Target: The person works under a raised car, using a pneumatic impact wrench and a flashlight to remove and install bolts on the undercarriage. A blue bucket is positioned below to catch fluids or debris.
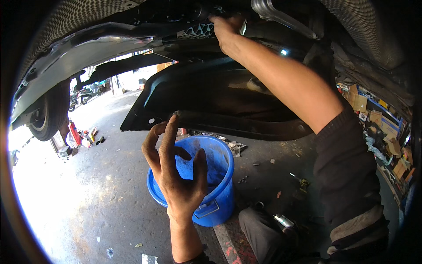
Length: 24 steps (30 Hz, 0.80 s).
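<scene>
My left hand [178, 171] is raised in front of a blue bucket [228, 176], its dirty fingers spread and curved and nothing held in them. One fingertip overlaps the lower edge of a black panel [198, 97] that hangs under a raised car; whether it touches is hard to judge. Up in the car's dark underside is my right hand [228, 27], reaching beside a part with a honeycomb-like pattern [198, 31]. Its fingers are lost in shadow among the parts, so what they grip, if anything, is hidden.
Patterned metal shields [83, 20] and a bent metal pipe [285, 20] hang overhead. A wheel [50, 114] is at left, near a red fire extinguisher [74, 132]. On the floor lie a drill-like tool [303, 182] and a metallic cylinder [283, 221]. Cluttered shelves [387, 127] line the right.
</scene>
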### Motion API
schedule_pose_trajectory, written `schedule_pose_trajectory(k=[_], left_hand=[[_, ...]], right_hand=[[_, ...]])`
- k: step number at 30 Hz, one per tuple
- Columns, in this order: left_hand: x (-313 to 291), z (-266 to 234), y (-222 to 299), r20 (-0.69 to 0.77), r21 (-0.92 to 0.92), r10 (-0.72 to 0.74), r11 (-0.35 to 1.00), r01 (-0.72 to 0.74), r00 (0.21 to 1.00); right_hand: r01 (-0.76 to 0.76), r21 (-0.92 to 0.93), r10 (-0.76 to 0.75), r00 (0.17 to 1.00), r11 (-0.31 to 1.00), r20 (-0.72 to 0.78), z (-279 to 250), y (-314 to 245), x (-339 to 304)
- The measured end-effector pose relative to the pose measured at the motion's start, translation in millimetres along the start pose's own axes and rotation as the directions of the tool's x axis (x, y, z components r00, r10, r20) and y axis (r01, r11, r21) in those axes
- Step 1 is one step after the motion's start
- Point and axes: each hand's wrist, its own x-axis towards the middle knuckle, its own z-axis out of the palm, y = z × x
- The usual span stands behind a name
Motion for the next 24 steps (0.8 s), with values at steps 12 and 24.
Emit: schedule_pose_trajectory(k=[12, 24], left_hand=[[-0.1, -0.9, -1.2, 0.015, -0.063, -0.039, 0.997, 0.040, 0.999], [-2.4, -0.7, -3.2, 0.018, 0.010, 0.005, 1.000, -0.005, 1.000]], right_hand=[[-0.234, 0.168, 0.171, 0.931, 0.958, 0.324, -34.5, -28.3, -7.4], [-0.138, 0.251, 0.084, 0.973, 0.958, 0.214, 5.1, 23.6, -2.9]])
